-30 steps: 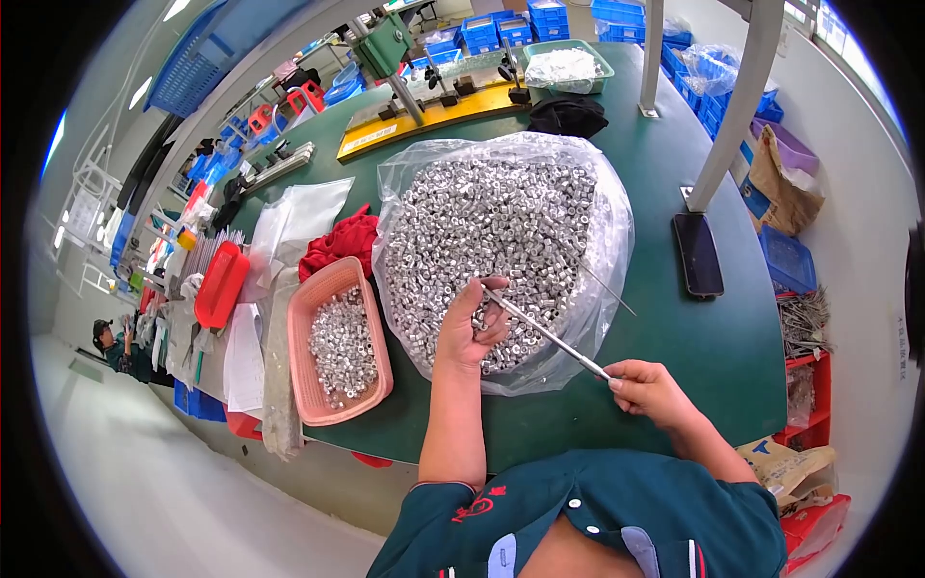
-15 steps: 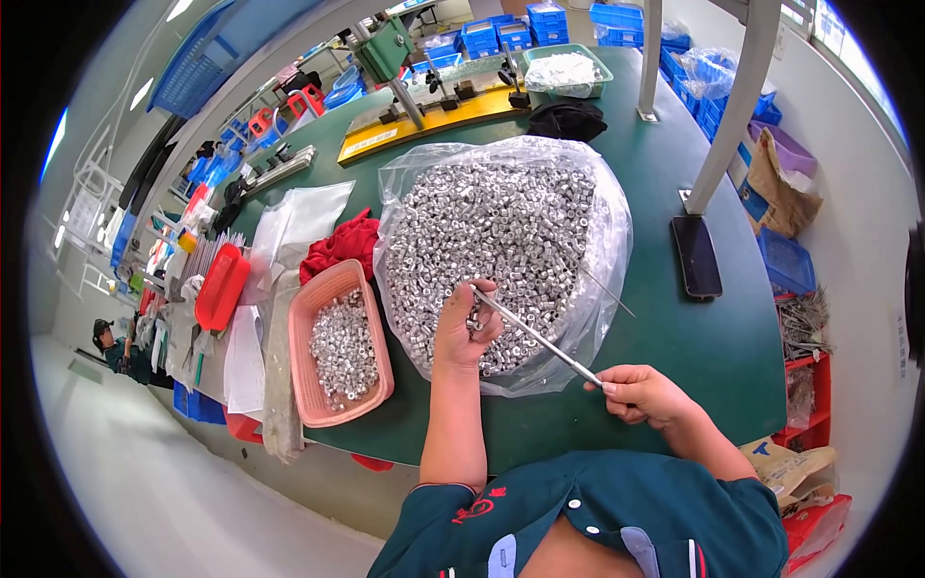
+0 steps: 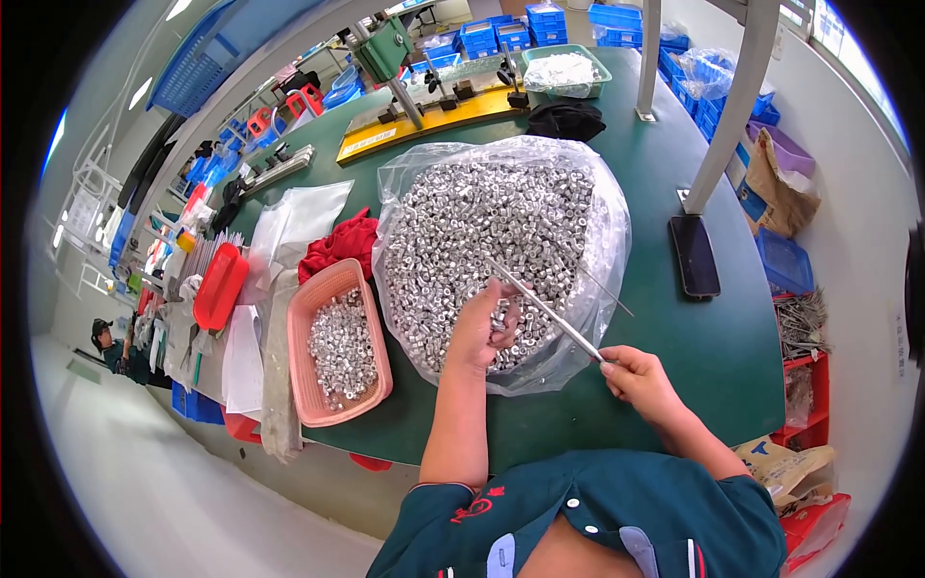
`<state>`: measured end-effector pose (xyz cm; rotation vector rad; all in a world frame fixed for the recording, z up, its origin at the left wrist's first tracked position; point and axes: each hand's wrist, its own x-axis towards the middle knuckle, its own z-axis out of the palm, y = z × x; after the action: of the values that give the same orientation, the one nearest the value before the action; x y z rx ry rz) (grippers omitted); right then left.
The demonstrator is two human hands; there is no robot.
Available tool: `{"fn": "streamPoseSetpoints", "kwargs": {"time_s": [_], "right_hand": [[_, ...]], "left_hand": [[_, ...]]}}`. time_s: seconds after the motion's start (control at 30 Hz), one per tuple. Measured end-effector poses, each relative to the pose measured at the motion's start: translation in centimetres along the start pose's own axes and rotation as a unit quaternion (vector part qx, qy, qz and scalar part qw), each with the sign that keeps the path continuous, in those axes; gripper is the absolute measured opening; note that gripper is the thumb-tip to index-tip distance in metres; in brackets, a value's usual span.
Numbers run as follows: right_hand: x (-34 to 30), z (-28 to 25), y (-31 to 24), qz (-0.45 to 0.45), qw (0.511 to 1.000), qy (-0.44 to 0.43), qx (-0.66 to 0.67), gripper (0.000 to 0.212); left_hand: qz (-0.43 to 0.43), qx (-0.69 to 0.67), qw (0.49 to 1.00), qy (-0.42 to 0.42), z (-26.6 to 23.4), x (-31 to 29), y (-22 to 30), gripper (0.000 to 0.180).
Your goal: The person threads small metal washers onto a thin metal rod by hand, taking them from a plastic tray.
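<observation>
My right hand (image 3: 634, 378) pinches the near end of a thin metal rod (image 3: 559, 320) between thumb and fingers. From there the rod slants up and left over a big heap of small silver metal sleeves (image 3: 491, 222). They lie in an opened clear plastic bag (image 3: 609, 217). Low over the heap's near side, my left hand (image 3: 477, 332) is curled palm up, with a few metal sleeves (image 3: 500, 312) in its fingers. Its thumb lies just beside the rod; I cannot tell whether they touch. The rod's far tip reaches past that thumb.
Left of the bag stands a pink basket (image 3: 301, 361) with more sleeves, near a red cloth (image 3: 337, 245). A second thin rod (image 3: 607, 292) rests across the bag's right side. A phone (image 3: 695, 256) lies at right, below a metal post. Behind is a yellow-based fixture (image 3: 371, 143).
My left hand has moved slightly right, its thumb now lower along the rod, leaving the far tip exposed. The rod and my right hand have shifted a little upward.
</observation>
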<state>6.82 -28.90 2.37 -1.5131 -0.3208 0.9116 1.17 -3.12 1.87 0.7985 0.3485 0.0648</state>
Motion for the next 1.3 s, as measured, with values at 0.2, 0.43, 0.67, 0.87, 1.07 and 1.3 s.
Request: {"fn": "streamPoseSetpoints", "kwargs": {"time_s": [0.2,0.43,0.67,0.87,1.07,1.3], "right_hand": [[-0.8,-1.5,-0.2,-0.01,0.998,0.013,-0.061,0.024],[-1.6,-2.4,-1.0,-0.009,0.988,0.02,-0.152,0.021],[-1.4,-1.6,-0.9,-0.246,0.895,0.128,-0.35,0.019],[-1.0,-1.7,0.1,0.031,0.996,-0.017,-0.077,0.021],[-1.0,-0.9,0.9,-0.037,0.996,-0.003,-0.083,0.022],[-0.7,0.0,1.4,-0.039,0.993,0.024,-0.109,0.021]], "left_hand": [[0.009,-0.099,0.995,-0.022,-2.2,0.0,1.1,0.021],[0.05,-0.077,0.995,-0.038,-2.7,-0.1,0.9,0.02],[0.075,-0.003,0.997,0.014,-1.7,-0.2,0.7,0.019],[0.107,0.021,0.994,0.018,-2.3,-0.2,0.8,0.023],[0.121,-0.027,0.992,-0.003,-2.9,0.3,0.3,0.024],[0.144,-0.008,0.981,0.127,-1.8,0.5,-0.2,0.027]]}}
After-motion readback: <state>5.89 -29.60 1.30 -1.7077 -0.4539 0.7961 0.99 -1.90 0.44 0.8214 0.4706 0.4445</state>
